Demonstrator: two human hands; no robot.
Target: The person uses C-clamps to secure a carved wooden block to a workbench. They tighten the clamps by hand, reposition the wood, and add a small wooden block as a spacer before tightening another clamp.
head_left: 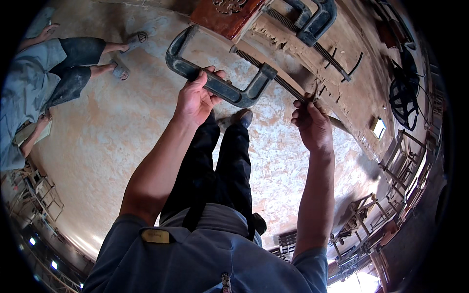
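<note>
My left hand (198, 95) is closed around the dark frame of a G-clamp (239, 96), thumb on top and fingers curled beneath. At the outer end of that clamp's threaded screw, my right hand (312, 122) has its fingers pinched together. The screw's inner tip and the opposite jaw lie near the edge of a glossy red-brown wooden piece with carving (224, 17); whether they press on it I cannot tell. Beyond it, to the right, a second G-clamp (317, 29) sits at the wood, its long screw pointing toward the bench.
A rough wooden workbench (351, 93) with splintered edges runs along the right. On it lie a dark mesh cap-like object (403, 100) and a small lit box (377, 128). Another person (34, 78) is at the left. Wooden frames (405, 161) stand at the right rim.
</note>
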